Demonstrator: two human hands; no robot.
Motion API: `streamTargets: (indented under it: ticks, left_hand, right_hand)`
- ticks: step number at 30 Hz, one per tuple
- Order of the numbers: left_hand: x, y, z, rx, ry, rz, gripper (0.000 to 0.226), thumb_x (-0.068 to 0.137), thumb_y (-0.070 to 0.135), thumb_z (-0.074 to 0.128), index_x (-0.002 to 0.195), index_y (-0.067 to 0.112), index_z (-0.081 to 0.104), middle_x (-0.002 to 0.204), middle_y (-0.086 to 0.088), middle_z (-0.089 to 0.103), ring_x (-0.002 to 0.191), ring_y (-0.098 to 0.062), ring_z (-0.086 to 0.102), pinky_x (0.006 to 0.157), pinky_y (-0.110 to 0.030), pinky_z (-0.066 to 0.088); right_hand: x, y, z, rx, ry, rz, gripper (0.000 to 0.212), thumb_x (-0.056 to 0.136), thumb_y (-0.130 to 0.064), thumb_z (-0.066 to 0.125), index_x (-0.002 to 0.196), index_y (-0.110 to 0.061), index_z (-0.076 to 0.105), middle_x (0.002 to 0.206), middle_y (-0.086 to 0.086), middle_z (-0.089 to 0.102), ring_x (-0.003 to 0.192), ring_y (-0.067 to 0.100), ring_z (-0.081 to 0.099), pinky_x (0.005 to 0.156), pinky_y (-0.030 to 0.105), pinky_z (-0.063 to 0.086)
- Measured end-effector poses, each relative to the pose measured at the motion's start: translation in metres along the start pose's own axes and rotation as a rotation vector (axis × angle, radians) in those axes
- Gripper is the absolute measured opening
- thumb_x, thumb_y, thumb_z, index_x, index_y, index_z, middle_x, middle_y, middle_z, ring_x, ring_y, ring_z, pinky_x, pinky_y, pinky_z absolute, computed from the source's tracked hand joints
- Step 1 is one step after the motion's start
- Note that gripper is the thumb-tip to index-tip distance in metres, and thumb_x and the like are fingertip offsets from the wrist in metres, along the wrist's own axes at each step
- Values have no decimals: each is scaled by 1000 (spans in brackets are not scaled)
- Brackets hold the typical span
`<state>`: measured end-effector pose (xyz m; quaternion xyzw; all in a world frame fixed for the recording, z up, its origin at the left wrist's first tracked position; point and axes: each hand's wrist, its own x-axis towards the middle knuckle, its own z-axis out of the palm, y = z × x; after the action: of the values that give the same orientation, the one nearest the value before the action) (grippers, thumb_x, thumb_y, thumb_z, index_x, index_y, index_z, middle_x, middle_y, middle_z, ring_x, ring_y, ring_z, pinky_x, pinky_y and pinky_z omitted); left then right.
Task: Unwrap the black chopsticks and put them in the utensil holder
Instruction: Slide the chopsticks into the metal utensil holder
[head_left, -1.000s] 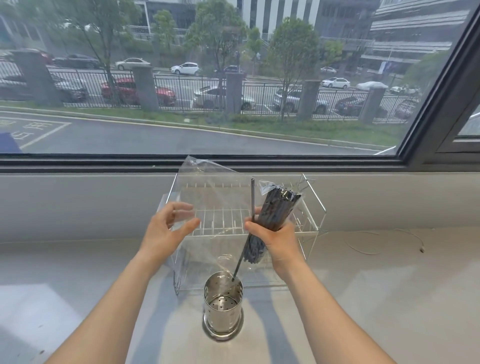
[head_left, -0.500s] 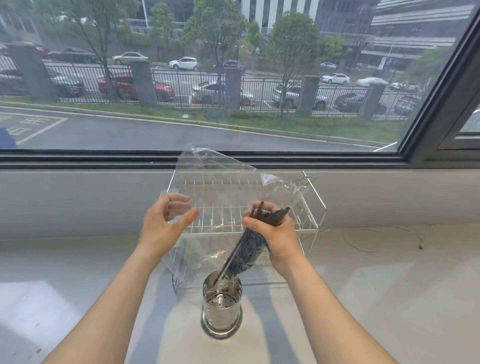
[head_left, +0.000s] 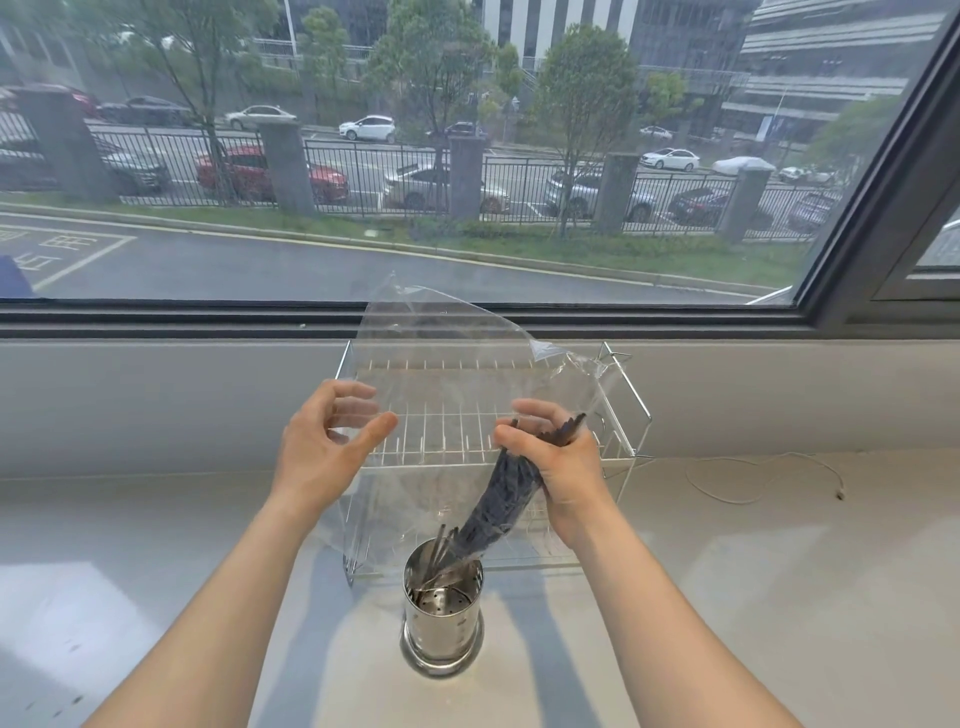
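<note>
My right hand grips a bundle of black chopsticks, tilted down to the left. Their lower tips sit inside the steel utensil holder, a perforated cylinder standing on the counter in front of me. A clear plastic wrapper hangs between my hands, its right edge caught under my right hand. My left hand pinches the wrapper's left edge between thumb and fingers and holds it up.
A white wire dish rack stands behind the holder against the wall below the window. A thin white cord lies on the counter at the right. The pale counter spreads to both sides.
My right hand has lowered and tilted the chopstick bundle, so the tips now reach into the holder. The wrapper has slid off the bundle's top. My left hand has barely moved.
</note>
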<state>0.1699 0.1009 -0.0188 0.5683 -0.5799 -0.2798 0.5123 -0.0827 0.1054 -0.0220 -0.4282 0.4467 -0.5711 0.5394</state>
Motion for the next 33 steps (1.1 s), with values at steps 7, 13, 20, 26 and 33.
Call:
streamTargets:
  ticks: [7, 13, 20, 26, 33]
  left_hand:
    - [-1, 4, 3, -7, 19, 13, 42, 66, 63, 76, 99, 41, 64, 98, 10, 75, 91, -1, 69, 71, -26, 46]
    - [-1, 4, 2, -31, 4, 15, 51, 63, 65, 77, 105, 40, 63, 101, 7, 74, 92, -3, 69, 71, -23, 48]
    - [-6, -8, -1, -22, -59, -18, 56, 70, 53, 85, 118, 40, 60, 111, 9, 72, 101, -2, 69, 89, -34, 53]
    - [-9, -3, -3, -23, -27, -10, 52, 68, 56, 82, 114, 39, 63, 104, 9, 74, 92, 1, 69, 78, -26, 51]
    - [-4, 7, -12, -4, 52, 24, 47, 68, 57, 84, 107, 39, 64, 96, 16, 74, 84, 0, 69, 76, -30, 51]
  right_hand:
    - [0, -3, -1, -29, 17, 9, 46, 59, -26, 93, 101, -22, 75, 98, 6, 80, 95, 26, 76, 81, 39, 57]
    - [0, -10, -3, -17, 23, 9, 42, 57, -27, 93, 95, -26, 76, 97, 7, 80, 90, 24, 75, 79, 39, 59]
    - [0, -19, -2, 60, 20, 23, 33, 71, -6, 88, 98, -18, 74, 95, 7, 80, 88, 25, 76, 70, 32, 60]
    - [-4, -21, 1, 145, 9, 69, 35, 73, -5, 87, 103, -15, 71, 102, 9, 77, 82, 21, 74, 78, 38, 61]
    - [-5, -11, 8, 230, 11, 110, 35, 74, -7, 86, 105, -12, 70, 88, 2, 78, 73, 18, 73, 71, 35, 62]
